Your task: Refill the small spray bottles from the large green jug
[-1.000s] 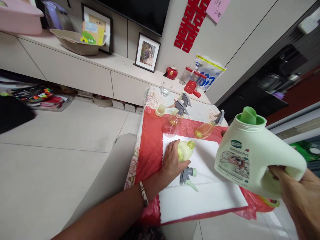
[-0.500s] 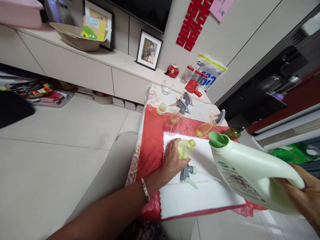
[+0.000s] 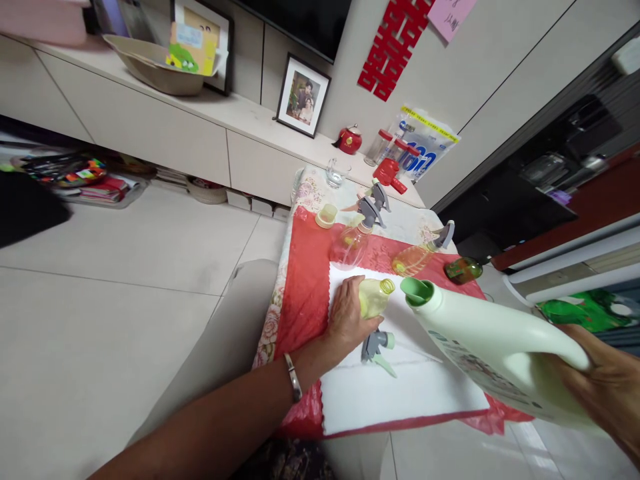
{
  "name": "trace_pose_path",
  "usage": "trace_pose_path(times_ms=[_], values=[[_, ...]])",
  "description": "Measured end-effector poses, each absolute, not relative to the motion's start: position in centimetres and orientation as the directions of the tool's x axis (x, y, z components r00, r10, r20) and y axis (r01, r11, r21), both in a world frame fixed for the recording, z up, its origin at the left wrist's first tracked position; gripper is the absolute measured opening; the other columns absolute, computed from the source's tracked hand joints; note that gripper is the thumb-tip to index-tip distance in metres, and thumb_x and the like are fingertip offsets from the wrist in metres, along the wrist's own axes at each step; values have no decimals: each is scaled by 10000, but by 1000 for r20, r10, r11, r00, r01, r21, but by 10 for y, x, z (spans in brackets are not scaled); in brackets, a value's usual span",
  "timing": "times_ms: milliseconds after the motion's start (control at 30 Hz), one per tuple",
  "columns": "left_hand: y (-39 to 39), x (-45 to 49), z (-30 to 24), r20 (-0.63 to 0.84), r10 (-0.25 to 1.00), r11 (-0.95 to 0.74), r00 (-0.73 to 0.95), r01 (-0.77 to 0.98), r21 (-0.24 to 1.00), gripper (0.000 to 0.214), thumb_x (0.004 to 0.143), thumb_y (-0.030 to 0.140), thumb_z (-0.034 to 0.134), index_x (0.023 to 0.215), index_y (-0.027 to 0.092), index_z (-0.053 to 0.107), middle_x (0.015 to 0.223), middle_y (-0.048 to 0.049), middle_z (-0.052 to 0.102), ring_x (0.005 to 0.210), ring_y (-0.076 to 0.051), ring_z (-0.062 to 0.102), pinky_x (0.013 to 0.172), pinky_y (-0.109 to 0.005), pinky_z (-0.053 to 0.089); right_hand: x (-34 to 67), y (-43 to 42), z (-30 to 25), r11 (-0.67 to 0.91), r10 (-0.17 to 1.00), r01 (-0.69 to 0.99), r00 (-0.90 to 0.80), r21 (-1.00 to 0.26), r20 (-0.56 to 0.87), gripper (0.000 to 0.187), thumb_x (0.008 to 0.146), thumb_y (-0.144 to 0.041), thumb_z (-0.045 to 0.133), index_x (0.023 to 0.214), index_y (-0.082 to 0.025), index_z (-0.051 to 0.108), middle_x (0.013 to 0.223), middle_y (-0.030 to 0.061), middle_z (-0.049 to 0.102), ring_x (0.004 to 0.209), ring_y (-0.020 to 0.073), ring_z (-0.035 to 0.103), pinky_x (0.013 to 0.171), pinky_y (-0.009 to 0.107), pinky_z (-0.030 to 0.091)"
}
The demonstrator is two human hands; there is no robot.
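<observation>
My left hand [image 3: 346, 317] is wrapped round a small yellow-green spray bottle [image 3: 374, 296] that stands open-necked on a white cloth [image 3: 400, 393]. My right hand [image 3: 597, 380] grips the handle of a big pale green detergent jug [image 3: 493, 350]. The jug is tilted far over to the left, and its green spout [image 3: 416, 291] hangs just right of the small bottle's mouth. A grey trigger spray head [image 3: 376, 345] lies loose on the cloth below my left hand.
A red cloth [image 3: 305, 280] covers the small table. On it are two orange spray bottles [image 3: 350, 240] [image 3: 417, 257], a small yellow cap [image 3: 325, 215], a glass [image 3: 335, 175] and a green object [image 3: 463, 269]. A low cabinet [image 3: 150, 133] with a framed photo [image 3: 303, 97] runs behind.
My right hand has tipped the jug from upright to nearly flat and brought its spout down and left to the small bottle's mouth. My left hand has kept its hold.
</observation>
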State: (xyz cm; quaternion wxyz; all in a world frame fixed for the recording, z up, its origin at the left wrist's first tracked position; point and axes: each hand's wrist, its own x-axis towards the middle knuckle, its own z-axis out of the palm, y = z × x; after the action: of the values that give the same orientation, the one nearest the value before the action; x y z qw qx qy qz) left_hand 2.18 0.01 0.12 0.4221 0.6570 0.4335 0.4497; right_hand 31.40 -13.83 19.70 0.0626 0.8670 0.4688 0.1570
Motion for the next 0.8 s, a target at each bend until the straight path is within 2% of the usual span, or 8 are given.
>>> trace_pose_path(times_ms=[200, 467, 800], values=[[1, 21, 3, 205, 951, -250, 231, 183, 951, 746, 632, 135, 763, 1289, 175, 413, 1270, -131, 528, 1220, -303, 509, 1069, -469, 455, 300, -134, 200, -501, 864, 793, 438, 346, 247, 465, 706, -589, 418, 1026, -359, 665, 730, -15, 647, 559, 197, 579, 498, 285, 405], [1, 21, 4, 194, 951, -242, 241, 192, 951, 742, 635, 137, 753, 1292, 178, 409, 1278, -128, 523, 1232, -305, 504, 1074, -467, 452, 313, -130, 203, -471, 882, 786, 438, 400, 176, 452, 712, -585, 452, 1046, -366, 662, 761, -11, 672, 542, 189, 590, 467, 264, 404], [1, 22, 3, 180, 953, -228, 244, 183, 956, 763, 637, 146, 755, 1309, 190, 397, 1304, -125, 515, 1266, -306, 488, 1091, -466, 443, 306, -124, 213, -428, 902, 788, 402, 442, 157, 446, 756, -608, 444, 1079, -381, 652, 828, -18, 682, 580, 183, 606, 472, 254, 413]])
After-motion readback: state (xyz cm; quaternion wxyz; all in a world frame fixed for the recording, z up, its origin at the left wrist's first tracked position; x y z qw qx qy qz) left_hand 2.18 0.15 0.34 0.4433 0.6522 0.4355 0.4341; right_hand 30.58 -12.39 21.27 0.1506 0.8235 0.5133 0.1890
